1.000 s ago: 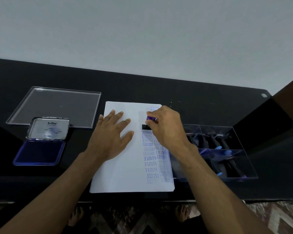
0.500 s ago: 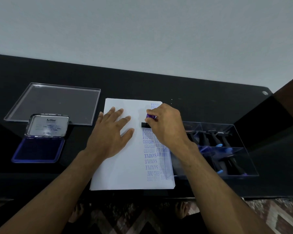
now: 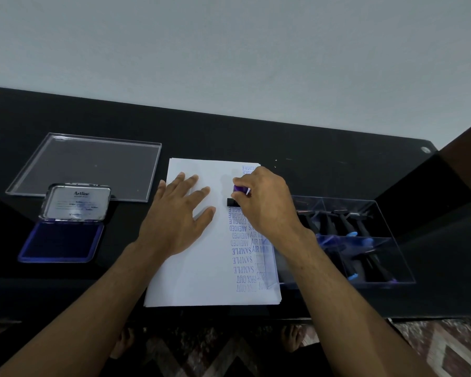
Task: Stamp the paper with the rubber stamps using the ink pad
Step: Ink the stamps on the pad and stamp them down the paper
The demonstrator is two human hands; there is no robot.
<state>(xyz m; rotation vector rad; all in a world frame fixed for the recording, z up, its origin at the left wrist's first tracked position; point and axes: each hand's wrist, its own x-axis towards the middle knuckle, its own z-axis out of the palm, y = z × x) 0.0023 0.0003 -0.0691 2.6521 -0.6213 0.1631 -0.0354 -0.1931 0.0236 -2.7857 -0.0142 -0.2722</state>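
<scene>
Paper [image 3: 191,270], white, blue-stamped right side

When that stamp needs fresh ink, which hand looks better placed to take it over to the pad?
Probably the right hand: it already pinches the rubber stamp on the paper. The open ink pad lies nearer the left hand, but that hand rests flat, holding the paper down.

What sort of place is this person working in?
Probably a home desk rather than an office: a dark table against a plain wall, a patterned rug below, bare feet on it, and stamping supplies like the ink pad.
</scene>
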